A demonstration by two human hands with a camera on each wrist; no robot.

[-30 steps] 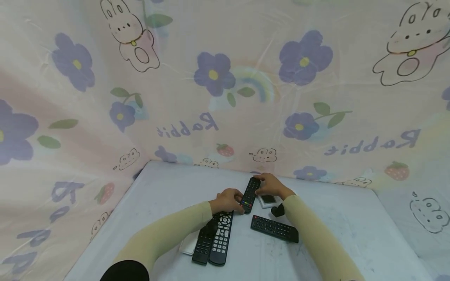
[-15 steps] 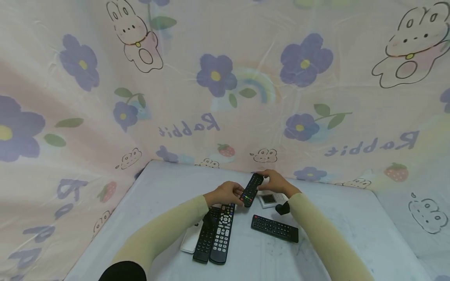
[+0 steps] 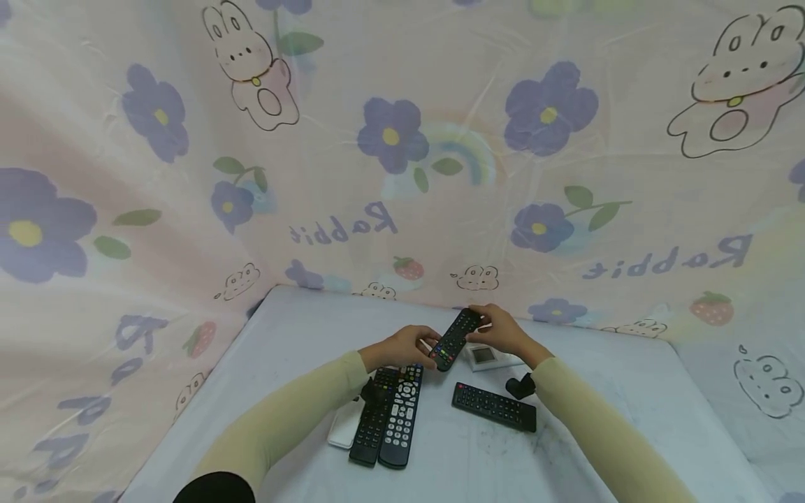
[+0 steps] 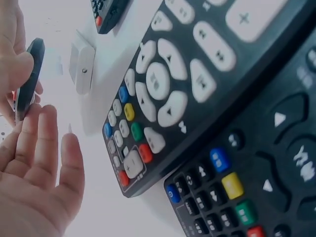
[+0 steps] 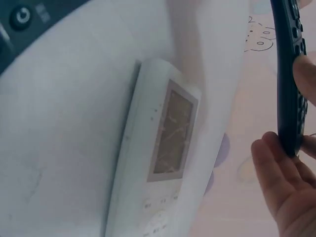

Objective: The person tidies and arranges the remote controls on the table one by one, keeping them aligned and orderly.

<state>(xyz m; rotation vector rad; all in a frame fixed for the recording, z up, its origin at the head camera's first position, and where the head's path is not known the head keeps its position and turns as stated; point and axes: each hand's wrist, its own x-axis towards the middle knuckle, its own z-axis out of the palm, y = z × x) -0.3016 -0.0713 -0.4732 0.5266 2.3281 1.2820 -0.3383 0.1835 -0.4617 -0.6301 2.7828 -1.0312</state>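
Both hands hold a small black remote control (image 3: 455, 338) between them at the far middle of the table, tilted with its buttons facing the person. My right hand (image 3: 499, 330) pinches its upper right end. At its lower left end, my left hand (image 3: 404, 346) has thumb and fingers at the edge; the left wrist view shows that hand (image 4: 39, 168) with its fingertips at the remote's end. Nearest the left hand, a long black remote with pale buttons (image 3: 400, 419) lies beside a black remote (image 3: 372, 426). Close under the right hand lies a white remote with a screen (image 5: 173, 131).
Another black remote (image 3: 493, 406) lies slantwise right of centre. A white flat item (image 3: 344, 426) shows partly from under the left pair of remotes. The white table (image 3: 314, 318) ends at a patterned curtain (image 3: 440, 209) behind and on both sides.
Both hands have moved the held remote slightly right and away, and its tilt to the right has grown. The white remote with the screen shows more. The view has shifted a little.
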